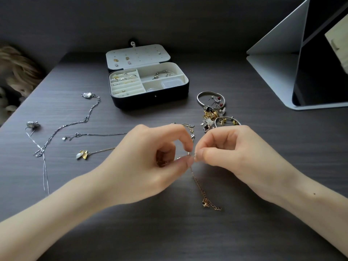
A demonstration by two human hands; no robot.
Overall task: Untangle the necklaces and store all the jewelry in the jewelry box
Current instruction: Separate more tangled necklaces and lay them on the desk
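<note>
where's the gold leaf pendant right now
In the head view the gold leaf pendant lies on the dark table, left of the left hand and nearer the person than the open jewelry box.

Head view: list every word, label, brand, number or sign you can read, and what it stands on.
None can be read.
The jewelry box shows no brand, only a small stud on its front.
The tablet screen is dark.
Marks on the jewelry pile, if any, are too small to tell.
</note>
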